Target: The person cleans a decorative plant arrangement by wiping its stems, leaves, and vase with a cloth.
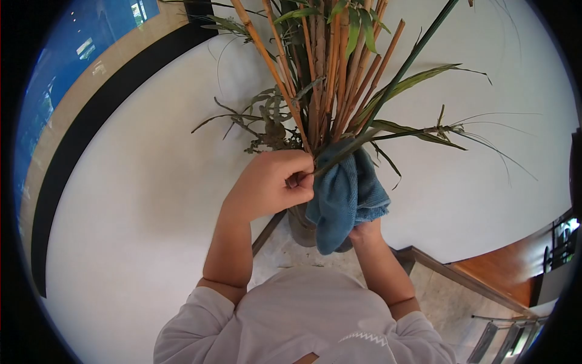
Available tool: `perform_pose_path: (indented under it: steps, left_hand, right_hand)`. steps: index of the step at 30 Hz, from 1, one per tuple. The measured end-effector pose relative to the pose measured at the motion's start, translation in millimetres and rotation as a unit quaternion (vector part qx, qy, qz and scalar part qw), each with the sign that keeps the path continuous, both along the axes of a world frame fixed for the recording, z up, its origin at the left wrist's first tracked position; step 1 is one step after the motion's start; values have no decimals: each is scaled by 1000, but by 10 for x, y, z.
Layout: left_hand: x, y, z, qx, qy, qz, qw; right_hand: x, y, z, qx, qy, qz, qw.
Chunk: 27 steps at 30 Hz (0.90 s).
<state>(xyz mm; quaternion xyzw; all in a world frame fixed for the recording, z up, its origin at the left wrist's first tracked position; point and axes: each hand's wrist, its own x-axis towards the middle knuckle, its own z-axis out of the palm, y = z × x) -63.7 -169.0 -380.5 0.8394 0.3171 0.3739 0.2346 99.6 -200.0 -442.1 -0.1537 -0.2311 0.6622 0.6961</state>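
My left hand (273, 182) is closed in a pinch at the tip of a long green leaf (345, 151). That leaf slants up to the right across the top of a blue cloth (339, 200). Under the cloth is my right hand (365, 230); only its heel and wrist show, the fingers are covered, and the cloth is bunched over them. Both hands are in front of a tall potted plant with tan cane stems (333, 79) and narrow green leaves. Part of a greyish pot (301, 227) shows below my left hand.
A white wall (145, 151) stands close behind the plant and on both sides. Thin leaf stalks (445, 129) stick out to the right. A smaller, curly-leaved plant (273, 121) is at the left of the stems. Metal-framed furniture (506, 340) stands on the floor at lower right.
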Motion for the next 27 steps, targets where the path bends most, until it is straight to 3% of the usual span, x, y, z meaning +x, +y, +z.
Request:
perform_pose_path:
  steps: [3,6,13,22,27]
  left_hand:
    - [53,-2,-8,34,46,-5,998]
    - [76,12,-25,50,78,-30,995]
    - [19,32,-22,64,106,-17,992]
    - [-111,16,-11,74,99,-20,992]
    - [-171,-22,10,81,63,-17,995]
  right_hand:
    - [111,90,-155,49,-34,39,998]
    - [71,133,-164,22,-85,-29,996]
    - [29,174,-152,-14,0,-3,1000]
    - [187,192,27,56,12,-16,998]
    - [249,172,34,67,-8,-81,994]
